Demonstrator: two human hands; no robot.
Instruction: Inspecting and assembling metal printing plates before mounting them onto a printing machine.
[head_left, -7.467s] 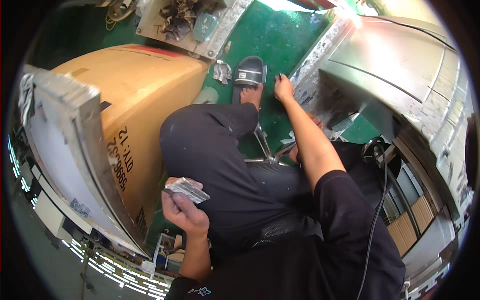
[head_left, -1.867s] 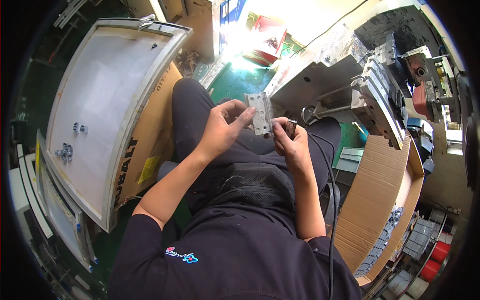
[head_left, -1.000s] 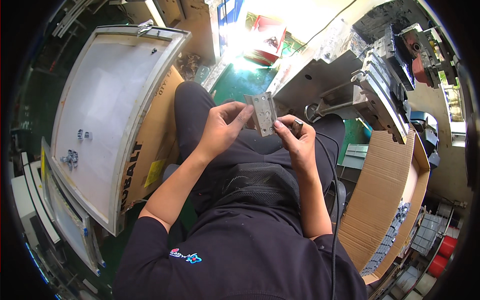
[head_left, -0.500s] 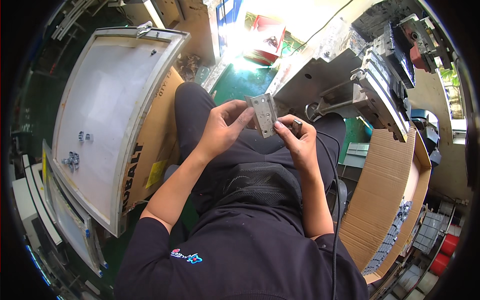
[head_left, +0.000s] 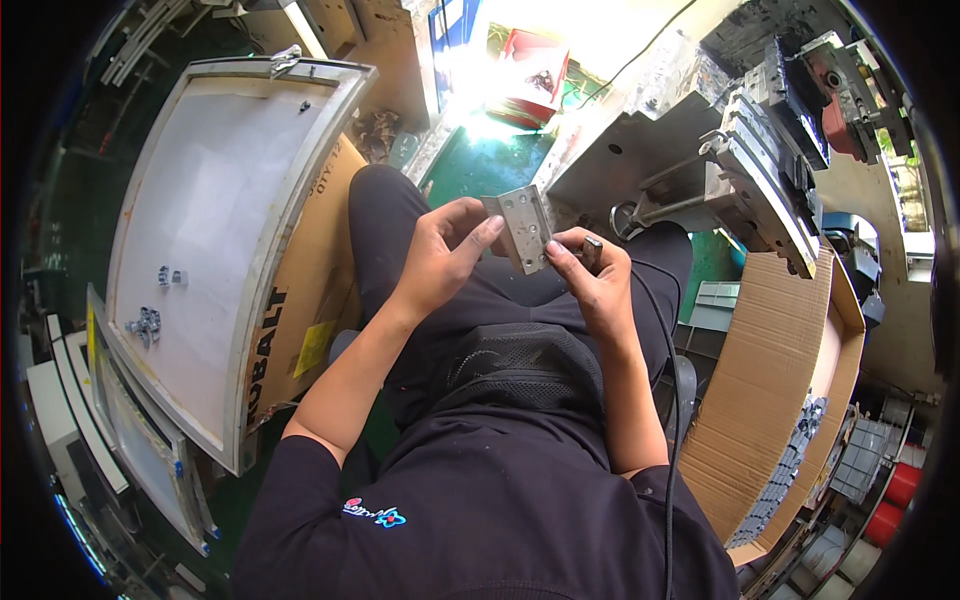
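The left hand point(head_left: 445, 255) pinches a small metal plate point(head_left: 525, 228), thumb behind it and the forefinger laid along its lower left edge. The plate is a pale grey rectangle with a few round holes, tilted so that its face turns up toward the camera. It is held above the person's lap, in front of the belly, between the two hands. The right hand point(head_left: 590, 275) meets it from the other side: its fingertips press on the plate's lower right corner, and the same hand is closed around a small dark tool point(head_left: 592, 252) whose tip sticks up just beside the plate. What kind of tool it is cannot be made out.

Both forearms come up from the lower edge, bare below the short sleeves of a black shirt point(head_left: 480, 500). A thin black cable point(head_left: 668, 400) runs down along the right arm.

To the person's left, a large pale panel point(head_left: 215, 230) in a metal frame lies on a brown cardboard box point(head_left: 300, 300), with a few small metal bits point(head_left: 148, 322) near its far edge. Ahead and to the right stands a grey metal machine point(head_left: 720, 160). At the right, an open cardboard box point(head_left: 780, 400) holds a row of grey parts point(head_left: 790, 480) along its side.
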